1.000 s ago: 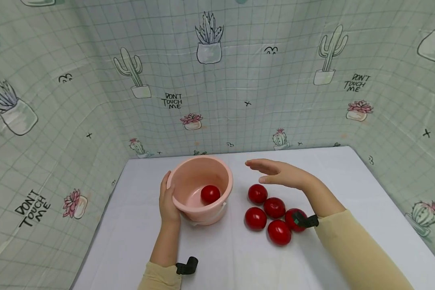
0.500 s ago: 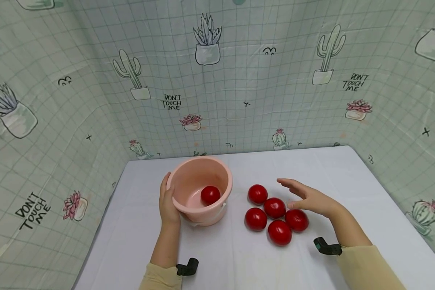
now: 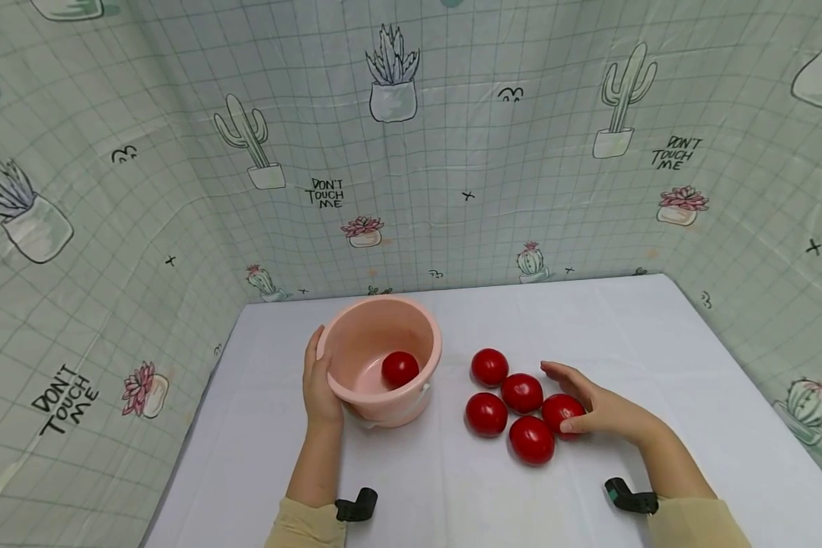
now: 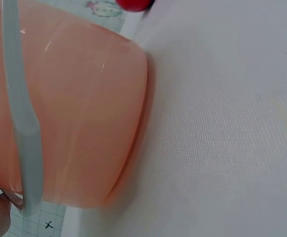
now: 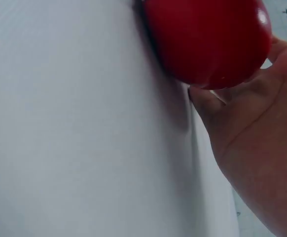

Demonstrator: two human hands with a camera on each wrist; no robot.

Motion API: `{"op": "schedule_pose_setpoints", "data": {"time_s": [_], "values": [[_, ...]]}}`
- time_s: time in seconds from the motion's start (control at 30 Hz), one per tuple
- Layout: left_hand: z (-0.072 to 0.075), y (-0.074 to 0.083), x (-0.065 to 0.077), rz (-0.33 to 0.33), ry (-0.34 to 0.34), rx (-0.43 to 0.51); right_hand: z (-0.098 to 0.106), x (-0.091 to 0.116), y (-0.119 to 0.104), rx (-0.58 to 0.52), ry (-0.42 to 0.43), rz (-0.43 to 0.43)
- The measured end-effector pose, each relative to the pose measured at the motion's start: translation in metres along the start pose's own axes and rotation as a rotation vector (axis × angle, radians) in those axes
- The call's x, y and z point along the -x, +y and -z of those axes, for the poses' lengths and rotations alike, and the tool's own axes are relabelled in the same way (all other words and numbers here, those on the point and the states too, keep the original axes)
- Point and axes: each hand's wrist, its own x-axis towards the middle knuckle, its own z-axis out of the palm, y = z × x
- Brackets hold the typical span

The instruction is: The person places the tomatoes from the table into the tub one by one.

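Observation:
A pale pink bucket [image 3: 356,335] leans with its mouth toward me, and one glossy red round fruit [image 3: 400,369] lies inside. My left hand [image 3: 322,388] grips its left side, thumb over the rim. The bucket's whitish handle [image 4: 25,123] crosses its wall in the left wrist view. My right hand [image 3: 603,411] spreads around the rightmost red fruit [image 3: 560,411] of a group, thumb over its near side and fingers beyond its far side. One large red fruit [image 5: 207,39] fills the top of the right wrist view, overlapping the fingers.
The other loose red fruits [image 3: 486,414] sit close together between the bucket and my right hand on the white tabletop [image 3: 445,487]. A cloth printed with cacti [image 3: 466,137] hangs behind and along both sides. A black camera mount [image 3: 630,496] sits on each wrist.
My right hand has moved right and toward me, from above the far fruit down to the rightmost one. The left hand and bucket have stayed in place.

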Motion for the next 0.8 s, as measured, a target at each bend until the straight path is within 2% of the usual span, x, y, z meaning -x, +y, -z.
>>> {"op": "schedule_pose_setpoints", "data": {"time_s": [0.27,0.5,0.8], "values": [[0.001,-0.0015,-0.0005,0.0,-0.004,-0.01,-0.0066,0.0025,0.0104,0.059,0.02,0.034],[0.0013,-0.0001,0.0014,0.001,-0.009,0.002,-0.0085,0.0023,0.0084,0.146,0.036,0.005],[0.0001,0.0007,0.0012,0.009,-0.008,0.037,-0.0081,0.0039,0.0066,0.221,0.061,0.033]]}}
